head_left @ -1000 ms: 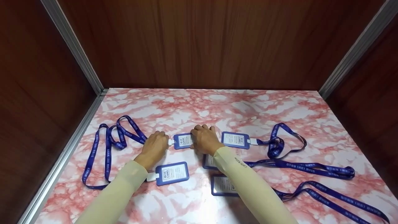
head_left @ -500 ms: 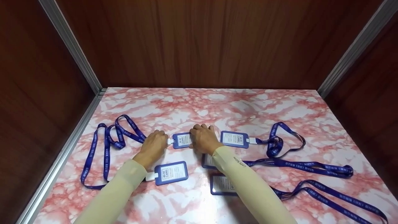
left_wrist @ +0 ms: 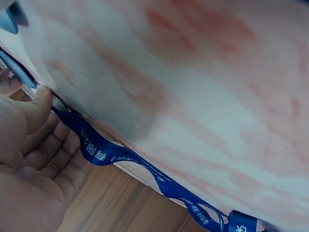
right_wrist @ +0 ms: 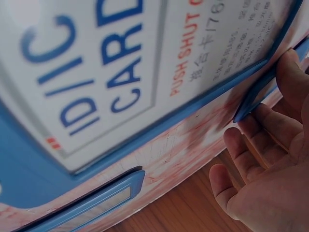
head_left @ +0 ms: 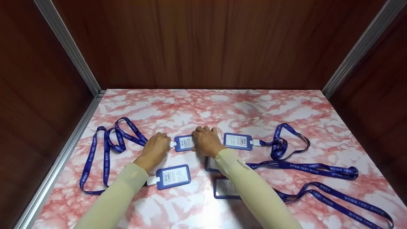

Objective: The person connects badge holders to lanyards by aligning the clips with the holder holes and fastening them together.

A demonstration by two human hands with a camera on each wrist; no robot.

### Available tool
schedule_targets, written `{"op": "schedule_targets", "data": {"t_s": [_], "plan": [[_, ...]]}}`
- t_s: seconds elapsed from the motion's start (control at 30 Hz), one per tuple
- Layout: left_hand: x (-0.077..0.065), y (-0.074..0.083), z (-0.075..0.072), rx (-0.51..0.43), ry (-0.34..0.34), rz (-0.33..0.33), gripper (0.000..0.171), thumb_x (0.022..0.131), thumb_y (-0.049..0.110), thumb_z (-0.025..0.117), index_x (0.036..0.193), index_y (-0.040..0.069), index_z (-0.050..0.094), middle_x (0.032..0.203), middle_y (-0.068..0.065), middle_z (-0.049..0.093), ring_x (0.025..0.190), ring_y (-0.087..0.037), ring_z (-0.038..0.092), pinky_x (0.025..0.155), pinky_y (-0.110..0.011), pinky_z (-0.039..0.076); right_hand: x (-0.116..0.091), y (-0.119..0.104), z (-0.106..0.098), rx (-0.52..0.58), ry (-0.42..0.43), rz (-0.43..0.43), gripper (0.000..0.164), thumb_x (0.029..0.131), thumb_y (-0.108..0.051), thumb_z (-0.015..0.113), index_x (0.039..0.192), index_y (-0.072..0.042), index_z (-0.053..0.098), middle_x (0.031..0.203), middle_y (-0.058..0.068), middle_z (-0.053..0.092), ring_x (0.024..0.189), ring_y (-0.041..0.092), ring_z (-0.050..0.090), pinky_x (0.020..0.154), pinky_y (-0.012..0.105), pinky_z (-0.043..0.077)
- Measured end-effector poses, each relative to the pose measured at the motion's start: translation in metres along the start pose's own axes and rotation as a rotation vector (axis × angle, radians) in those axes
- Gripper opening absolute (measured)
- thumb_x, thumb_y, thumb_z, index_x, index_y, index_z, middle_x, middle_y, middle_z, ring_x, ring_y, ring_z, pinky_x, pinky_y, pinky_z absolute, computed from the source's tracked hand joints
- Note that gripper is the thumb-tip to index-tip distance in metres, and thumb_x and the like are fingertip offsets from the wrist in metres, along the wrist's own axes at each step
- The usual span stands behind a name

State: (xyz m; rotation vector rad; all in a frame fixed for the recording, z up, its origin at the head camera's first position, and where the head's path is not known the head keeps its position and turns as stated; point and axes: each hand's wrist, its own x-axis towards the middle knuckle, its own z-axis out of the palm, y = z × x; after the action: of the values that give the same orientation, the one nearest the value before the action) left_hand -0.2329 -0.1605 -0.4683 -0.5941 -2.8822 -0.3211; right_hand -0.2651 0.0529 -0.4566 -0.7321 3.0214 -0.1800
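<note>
At the middle of the table lies a blue ID card holder [head_left: 184, 143] with a white card in it. My right hand [head_left: 206, 140] pinches its right end between thumb and fingers, hiding that end. My left hand [head_left: 156, 147] holds the white clip [head_left: 172, 144] at its left end; in the left wrist view the thumb presses where the blue lanyard [left_wrist: 99, 151] joins. That lanyard [head_left: 129, 130] loops away to the left. Right of my right hand is another card holder [head_left: 237, 141], apart from the held one.
Nearer me lies a card holder [head_left: 173, 176] at left, its clip beside my left sleeve. Two more, an upper holder [head_left: 210, 164] and a lower holder [head_left: 224, 188], are partly under my right arm. Their lanyards [head_left: 318, 168] stretch right. Wooden panels [head_left: 203, 44] enclose the marbled table [head_left: 203, 105].
The head view has shifted slightly, so everything appears a little further left. Both hands keep the same hold on the card holder and its clip.
</note>
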Motion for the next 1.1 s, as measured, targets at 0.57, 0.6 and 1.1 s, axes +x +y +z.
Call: {"op": "schedule_targets", "data": {"t_s": [0.57,0.6,1.1], "plan": [[-0.0002,-0.0012,-0.0026,-0.008,0.002,0.032,0.007,0.079,-0.001,0.07,0.086,0.0,0.069,0.085,-0.01,0.06,0.084,-0.03,0.056,0.079,-0.043,0.047,0.0006,-0.0007,-0.0024,-0.002,-0.005,-0.002,0.053,0.075,-0.04,0.079,0.119,-0.016,0.063,0.122,0.0,0.056,0.111,0.024,0.051,0.09,0.045,0.035],[0.0,-0.0014,-0.0022,-0.01,0.0,0.033,0.007,0.079,-0.001,0.07,0.086,0.001,0.069,0.085,-0.009,0.06,0.084,-0.03,0.056,0.079,-0.043,0.047,0.0008,-0.0007,-0.0023,-0.004,-0.008,-0.003,0.053,0.075,-0.04,0.079,0.119,-0.016,0.063,0.122,0.0,0.056,0.111,0.024,0.051,0.09,0.045,0.036],[0.0001,-0.0004,0.0012,-0.005,-0.035,0.022,0.008,0.079,0.0,0.069,0.086,0.003,0.065,0.092,-0.011,0.061,0.093,-0.032,0.059,0.095,-0.044,0.044,0.002,-0.001,-0.0006,0.035,-0.024,-0.005,0.054,0.076,-0.035,0.079,0.121,-0.012,0.061,0.122,0.003,0.055,0.111,0.026,0.052,0.095,0.044,0.036]]}}
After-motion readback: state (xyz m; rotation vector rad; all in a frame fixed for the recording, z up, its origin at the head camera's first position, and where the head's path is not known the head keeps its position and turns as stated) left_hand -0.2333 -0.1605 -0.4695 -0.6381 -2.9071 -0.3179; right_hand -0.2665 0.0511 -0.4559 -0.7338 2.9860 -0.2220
